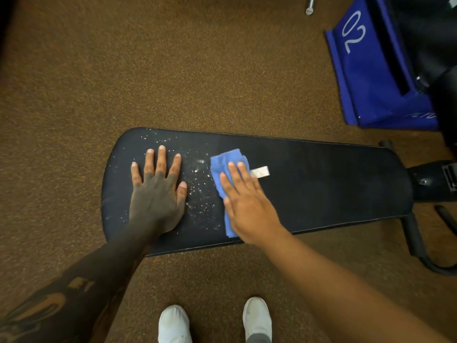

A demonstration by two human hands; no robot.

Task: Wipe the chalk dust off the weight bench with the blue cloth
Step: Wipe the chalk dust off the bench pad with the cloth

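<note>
A black padded weight bench (321,184) lies across the middle of the head view. White chalk dust (200,191) speckles its left part, between my two hands and up toward the far left edge. My left hand (158,194) rests flat on the pad with fingers spread and nothing in it. The folded blue cloth (226,164) lies on the pad right of the dust. My right hand (247,199) presses flat on top of the cloth, covering its lower part. A white tag (259,172) sticks out from under the cloth on the right.
Brown speckled gym flooring (173,70) surrounds the bench. A blue box marked "02" (371,70) stands at the upper right beside dark equipment. The bench's black frame and foot bar (420,238) jut out at the right. My white shoes (215,323) stand below the bench.
</note>
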